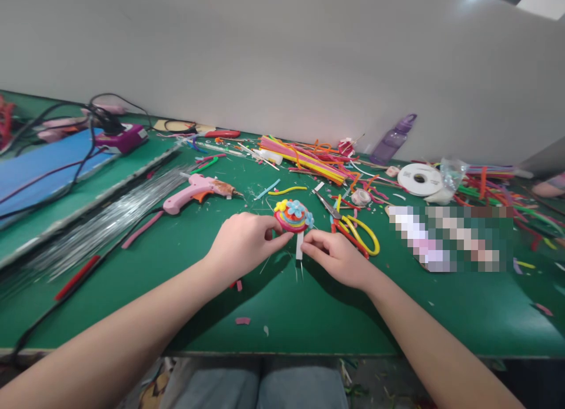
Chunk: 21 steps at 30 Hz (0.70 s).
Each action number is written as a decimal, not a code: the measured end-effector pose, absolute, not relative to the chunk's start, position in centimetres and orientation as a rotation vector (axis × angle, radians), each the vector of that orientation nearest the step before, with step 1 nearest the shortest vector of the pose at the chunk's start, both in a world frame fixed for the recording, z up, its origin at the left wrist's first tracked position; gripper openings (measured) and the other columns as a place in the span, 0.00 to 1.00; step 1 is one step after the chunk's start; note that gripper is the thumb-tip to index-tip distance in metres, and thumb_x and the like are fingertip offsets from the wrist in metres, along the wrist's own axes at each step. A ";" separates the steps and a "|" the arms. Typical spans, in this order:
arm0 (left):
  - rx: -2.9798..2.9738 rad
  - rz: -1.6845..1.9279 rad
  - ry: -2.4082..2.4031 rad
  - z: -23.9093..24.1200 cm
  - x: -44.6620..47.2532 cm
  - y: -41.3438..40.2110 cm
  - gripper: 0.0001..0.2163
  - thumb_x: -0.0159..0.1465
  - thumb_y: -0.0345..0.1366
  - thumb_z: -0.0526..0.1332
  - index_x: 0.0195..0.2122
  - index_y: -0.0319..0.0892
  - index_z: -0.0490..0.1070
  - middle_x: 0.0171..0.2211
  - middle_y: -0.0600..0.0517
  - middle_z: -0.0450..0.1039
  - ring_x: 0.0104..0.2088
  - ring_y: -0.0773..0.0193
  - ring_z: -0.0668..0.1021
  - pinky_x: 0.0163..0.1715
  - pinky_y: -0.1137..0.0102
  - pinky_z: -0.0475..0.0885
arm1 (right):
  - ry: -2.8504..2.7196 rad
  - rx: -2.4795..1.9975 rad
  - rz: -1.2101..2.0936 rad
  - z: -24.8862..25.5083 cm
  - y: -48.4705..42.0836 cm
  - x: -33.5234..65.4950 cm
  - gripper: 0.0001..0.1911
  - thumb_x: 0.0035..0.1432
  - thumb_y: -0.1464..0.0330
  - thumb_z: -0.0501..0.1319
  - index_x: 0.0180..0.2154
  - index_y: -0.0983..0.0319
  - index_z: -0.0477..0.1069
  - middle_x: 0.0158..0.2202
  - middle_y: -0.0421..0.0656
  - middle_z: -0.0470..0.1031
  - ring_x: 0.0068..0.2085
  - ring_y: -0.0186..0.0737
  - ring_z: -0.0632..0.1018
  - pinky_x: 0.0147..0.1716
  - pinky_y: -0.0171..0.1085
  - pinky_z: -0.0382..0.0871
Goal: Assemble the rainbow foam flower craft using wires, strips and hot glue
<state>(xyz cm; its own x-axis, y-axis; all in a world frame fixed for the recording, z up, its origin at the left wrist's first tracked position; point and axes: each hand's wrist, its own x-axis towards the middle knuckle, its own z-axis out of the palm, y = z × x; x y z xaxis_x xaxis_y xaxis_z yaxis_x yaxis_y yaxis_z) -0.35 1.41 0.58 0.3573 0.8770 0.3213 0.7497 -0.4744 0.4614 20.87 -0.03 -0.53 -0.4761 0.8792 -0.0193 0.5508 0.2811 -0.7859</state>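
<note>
A small round craft piece [290, 225] in pink, yellow and blue, topped with yellow and blue flowers, is held between the thumb and fingers of my left hand [247, 239]. Below it hangs a narrow white strip [299, 245], with thin wire ends showing at its bottom. My right hand [338, 257] pinches this strip at its right edge with thumb and forefinger. Just past my right hand lie pliers [327, 205] with red handles and scissors [362, 235] with yellow handles, partly overlapping. Left of the piece, a pink glue gun [198, 190] rests on its side.
Bundled pipe cleaners [304, 159] lie along the back of the green table [326, 326]. Thin wires [119, 212] fill the left side near a purple power block [121, 139]. A white spool [419, 179] and purple bottle [392, 141] stand at back right. A cord [37, 332] crosses the left edge.
</note>
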 end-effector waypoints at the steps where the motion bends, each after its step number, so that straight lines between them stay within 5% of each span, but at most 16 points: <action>1: 2.380 0.777 1.460 0.6 -0.4 1.4 0.14 0.61 0.48 0.60 0.27 0.45 0.78 0.19 0.55 0.72 0.18 0.69 0.68 0.21 0.73 0.53 | -2.136 -1.288 1.042 -0.6 0.0 20.9 0.13 0.65 0.60 0.53 0.32 0.61 0.67 0.25 0.36 0.64 0.27 0.31 0.64 0.27 0.33 0.55; 7: 2.384 0.820 1.487 0.8 -0.3 1.3 0.19 0.62 0.51 0.58 0.23 0.43 0.74 0.17 0.55 0.69 0.18 0.70 0.64 0.21 0.73 0.51 | -2.121 -1.285 1.036 -0.3 -0.2 20.9 0.12 0.63 0.62 0.54 0.29 0.61 0.65 0.22 0.34 0.60 0.24 0.30 0.61 0.24 0.32 0.53; 15: 2.388 1.115 1.435 1.1 -0.5 1.1 0.17 0.65 0.41 0.54 0.20 0.40 0.65 0.17 0.57 0.63 0.19 0.73 0.62 0.22 0.74 0.55 | -2.090 -1.225 1.114 0.5 -0.6 21.4 0.11 0.59 0.67 0.56 0.25 0.61 0.62 0.20 0.34 0.60 0.23 0.29 0.61 0.23 0.31 0.54; 19: 2.336 1.256 1.463 0.8 -0.6 1.4 0.08 0.64 0.39 0.56 0.35 0.41 0.69 0.23 0.57 0.68 0.22 0.71 0.68 0.24 0.75 0.61 | -2.161 -1.224 1.091 0.1 -0.4 21.3 0.11 0.62 0.63 0.55 0.29 0.61 0.65 0.21 0.34 0.61 0.24 0.30 0.62 0.24 0.32 0.54; 21: 2.389 1.294 1.444 0.5 -0.7 1.9 0.12 0.64 0.36 0.56 0.48 0.40 0.64 0.31 0.54 0.71 0.28 0.68 0.72 0.30 0.73 0.67 | -2.168 -1.235 1.068 0.0 -0.2 21.2 0.11 0.63 0.63 0.54 0.30 0.61 0.66 0.22 0.35 0.62 0.24 0.30 0.63 0.24 0.32 0.54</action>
